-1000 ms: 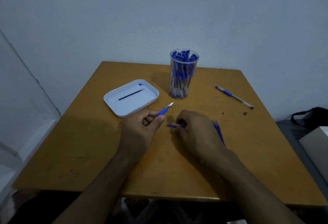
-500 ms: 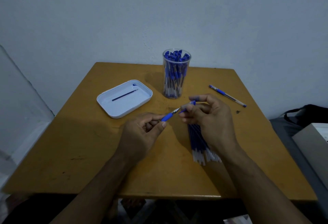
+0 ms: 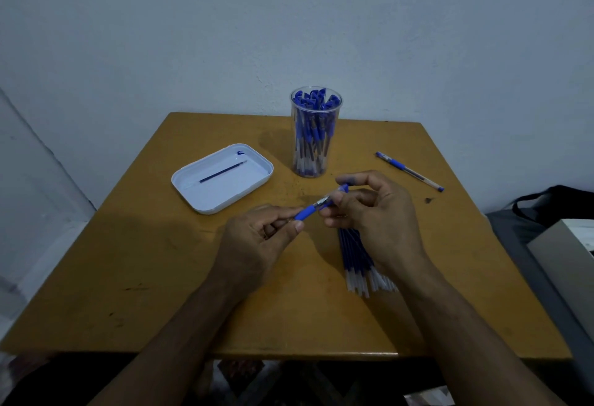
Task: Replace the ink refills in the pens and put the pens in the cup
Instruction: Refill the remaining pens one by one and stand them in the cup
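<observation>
Head view: left hand (image 3: pixel 257 238) pinches the pen (image 3: pixel 310 211) by its blue sleeve above the table (image 3: pixel 154 277); right hand (image 3: pixel 376 213) pinches the cap (image 3: pixel 343 188) at the tip. Line them up straight, push gently. Cup (image 3: pixel 315 135) just beyond, already full of pens.

Mostly plastic on a worn wooden top from where I'm sitting.

The table (image 3: pixel 160 277) looks like wood with a smooth, slightly shiny ochre finish, scuffed and speckled dark in spots. At 12 o'clock the cup (image 3: pixel 316 148) is clear glossy plastic. At 10 o'clock the tray (image 3: pixel 193 200) is white plastic with a soft sheen. The pen (image 3: pixel 310 211) between my hands has a matt blue rubbery-looking grip and a shiny metal-looking tip section. The refills (image 3: pixel 356 264) look like thin semi-clear plastic tubes.
</observation>
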Action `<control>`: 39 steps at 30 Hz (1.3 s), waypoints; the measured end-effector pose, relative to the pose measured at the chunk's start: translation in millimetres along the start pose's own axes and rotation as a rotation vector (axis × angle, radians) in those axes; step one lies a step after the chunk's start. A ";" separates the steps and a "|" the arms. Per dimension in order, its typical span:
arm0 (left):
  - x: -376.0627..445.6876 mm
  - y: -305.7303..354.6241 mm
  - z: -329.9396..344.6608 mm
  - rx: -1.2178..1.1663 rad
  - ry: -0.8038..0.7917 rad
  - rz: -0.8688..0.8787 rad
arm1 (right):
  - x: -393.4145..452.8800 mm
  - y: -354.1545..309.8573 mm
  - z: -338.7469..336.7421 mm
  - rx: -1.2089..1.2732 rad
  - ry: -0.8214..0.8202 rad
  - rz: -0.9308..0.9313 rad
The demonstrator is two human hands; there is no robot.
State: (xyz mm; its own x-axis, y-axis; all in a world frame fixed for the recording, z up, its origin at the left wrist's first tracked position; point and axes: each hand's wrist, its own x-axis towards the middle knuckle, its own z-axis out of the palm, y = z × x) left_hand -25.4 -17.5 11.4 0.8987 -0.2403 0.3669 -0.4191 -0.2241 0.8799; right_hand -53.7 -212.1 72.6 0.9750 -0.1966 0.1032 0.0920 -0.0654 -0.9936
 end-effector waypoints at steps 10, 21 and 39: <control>0.6 4.3 1.3 -0.065 -0.030 -0.035 | -1.9 2.7 4.5 -0.021 -0.022 0.004; 4.6 8.0 9.1 -0.164 -0.012 -0.078 | -0.5 6.2 5.2 0.037 -0.011 0.014; 28.1 -1.2 -1.4 0.490 -0.098 -0.007 | 16.4 -55.2 3.4 -0.157 0.268 -0.310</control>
State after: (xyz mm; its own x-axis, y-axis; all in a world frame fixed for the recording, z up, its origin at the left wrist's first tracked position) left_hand 0.6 -22.7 21.0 0.8950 -0.3200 0.3109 -0.4461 -0.6378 0.6279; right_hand -42.0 -208.4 129.0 0.8172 -0.3900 0.4243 0.3203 -0.3048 -0.8969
